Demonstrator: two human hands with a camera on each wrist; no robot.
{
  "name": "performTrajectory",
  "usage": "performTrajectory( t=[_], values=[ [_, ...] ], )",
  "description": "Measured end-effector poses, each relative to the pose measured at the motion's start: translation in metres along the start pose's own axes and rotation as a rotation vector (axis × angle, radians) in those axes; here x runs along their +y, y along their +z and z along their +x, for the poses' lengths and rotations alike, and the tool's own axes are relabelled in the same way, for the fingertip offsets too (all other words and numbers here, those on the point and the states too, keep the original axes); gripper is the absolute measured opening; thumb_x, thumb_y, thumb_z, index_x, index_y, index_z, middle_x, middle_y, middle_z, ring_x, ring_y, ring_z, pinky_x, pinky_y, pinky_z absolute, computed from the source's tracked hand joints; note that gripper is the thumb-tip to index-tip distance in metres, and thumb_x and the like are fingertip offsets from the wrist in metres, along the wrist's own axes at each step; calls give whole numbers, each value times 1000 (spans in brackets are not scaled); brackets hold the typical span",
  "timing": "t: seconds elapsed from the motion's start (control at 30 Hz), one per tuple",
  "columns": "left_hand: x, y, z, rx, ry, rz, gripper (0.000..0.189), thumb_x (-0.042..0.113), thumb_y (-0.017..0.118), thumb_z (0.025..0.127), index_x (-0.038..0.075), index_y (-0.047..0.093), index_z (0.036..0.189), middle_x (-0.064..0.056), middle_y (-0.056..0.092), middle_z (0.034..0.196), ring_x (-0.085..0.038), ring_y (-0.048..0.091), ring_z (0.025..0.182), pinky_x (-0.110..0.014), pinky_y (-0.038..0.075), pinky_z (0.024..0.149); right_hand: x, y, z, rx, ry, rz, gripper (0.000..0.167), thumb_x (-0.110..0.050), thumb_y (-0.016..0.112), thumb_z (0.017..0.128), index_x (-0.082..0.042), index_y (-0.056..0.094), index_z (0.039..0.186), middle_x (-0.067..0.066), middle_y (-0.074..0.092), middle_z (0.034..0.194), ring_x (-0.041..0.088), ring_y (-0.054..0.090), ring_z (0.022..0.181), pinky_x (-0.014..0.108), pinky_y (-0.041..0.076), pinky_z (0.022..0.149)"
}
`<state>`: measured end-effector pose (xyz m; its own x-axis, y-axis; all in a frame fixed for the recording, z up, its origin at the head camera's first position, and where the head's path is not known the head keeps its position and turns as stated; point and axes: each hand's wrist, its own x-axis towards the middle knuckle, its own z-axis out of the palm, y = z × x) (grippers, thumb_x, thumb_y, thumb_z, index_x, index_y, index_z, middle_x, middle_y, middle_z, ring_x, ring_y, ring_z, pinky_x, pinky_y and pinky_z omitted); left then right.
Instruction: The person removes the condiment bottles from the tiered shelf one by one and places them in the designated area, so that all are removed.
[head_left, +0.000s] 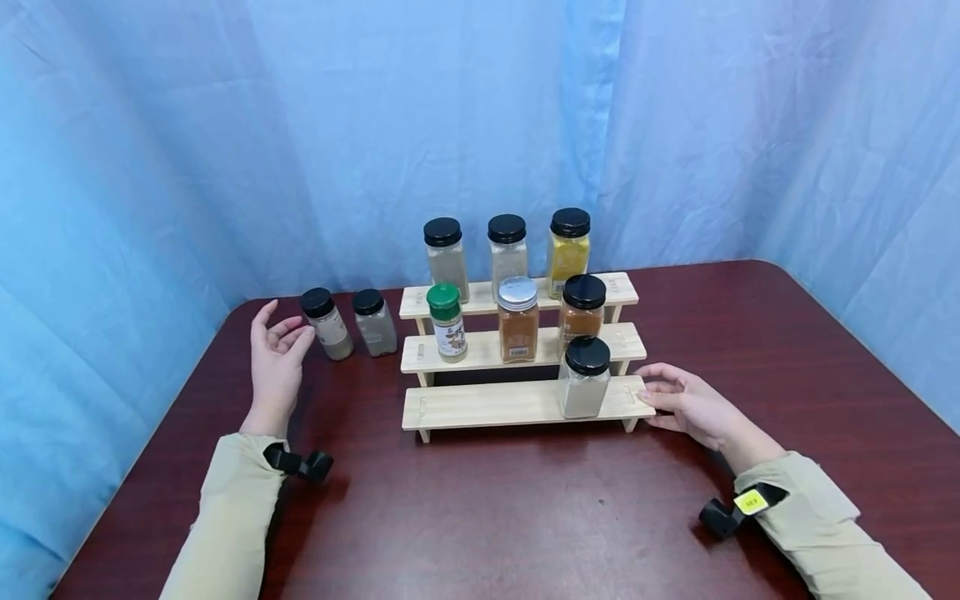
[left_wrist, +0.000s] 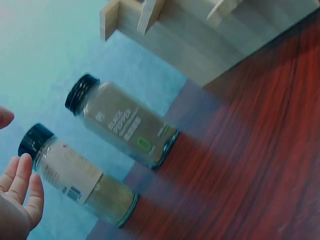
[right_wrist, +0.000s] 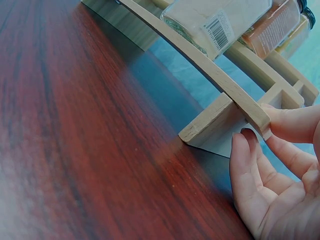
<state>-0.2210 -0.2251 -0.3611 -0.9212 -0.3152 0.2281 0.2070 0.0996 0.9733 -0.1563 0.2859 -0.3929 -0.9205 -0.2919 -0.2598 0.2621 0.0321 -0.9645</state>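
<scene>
My left hand [head_left: 279,360] is beside a round spice jar [head_left: 327,325] with a black lid and pale label. Its fingers are spread and loosely bent, with nothing between them. Just right of that jar stands a square black pepper jar [left_wrist: 122,122], also black-lidded. My right hand [head_left: 693,406] pinches the right end of the lowest step of a three-tier wooden spice rack [head_left: 480,406]. In the right wrist view the thumb [right_wrist: 290,124] is at the board's end, with fingers below. Near that end, a black-lidded jar of pale powder [head_left: 584,392] stands on the lowest step.
The middle step bears a green-capped shaker [head_left: 450,329], a silver-lidded jar [head_left: 518,325] and a black-lidded jar of reddish powder [head_left: 581,310]. Along the top step are two pale jars and a yellow one [head_left: 568,258]. Blue curtains [head_left: 420,108] hang behind the dark red table [head_left: 517,517].
</scene>
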Motion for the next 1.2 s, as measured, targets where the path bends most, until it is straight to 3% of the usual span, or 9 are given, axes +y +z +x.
performTrajectory(
  t=[0.27,0.47,0.63,0.87,1.2],
  values=[
    [12,8,-16,-51,2,-25,57,2,52,95,11,26,145,-1,48,114,-4,51,99,-10,43,85,-1,0,0,-5,9,3,21,-9,56,94,-27,53,105,-8,63,91,8,63,80,27,55,71],
    [26,14,-30,-55,33,-36,55,2,53,94,9,28,144,0,47,117,-12,49,108,-10,44,85,1,2,1,-8,18,26,22,-8,56,94,-27,54,104,-8,63,91,7,63,80,26,55,70],
    [41,21,-44,-73,90,-98,52,-2,52,93,8,32,141,-2,48,118,-11,49,110,-12,44,87,0,0,0,-7,3,21,22,-7,56,94,-26,53,105,-7,63,91,7,63,80,25,55,70],
    [60,39,-61,-131,184,-160,51,-7,51,91,9,36,138,4,51,115,-11,49,112,-17,41,93,-1,0,-1,-1,-5,35,22,-6,56,94,-26,53,104,-7,63,90,7,63,79,26,55,70],
    [78,63,-82,-254,241,-182,53,-10,51,89,3,36,138,4,51,117,-11,49,113,-20,43,95,-3,1,-1,-8,-18,36,22,-6,56,93,-26,54,103,-7,63,90,7,63,79,26,55,70]
  ],
)
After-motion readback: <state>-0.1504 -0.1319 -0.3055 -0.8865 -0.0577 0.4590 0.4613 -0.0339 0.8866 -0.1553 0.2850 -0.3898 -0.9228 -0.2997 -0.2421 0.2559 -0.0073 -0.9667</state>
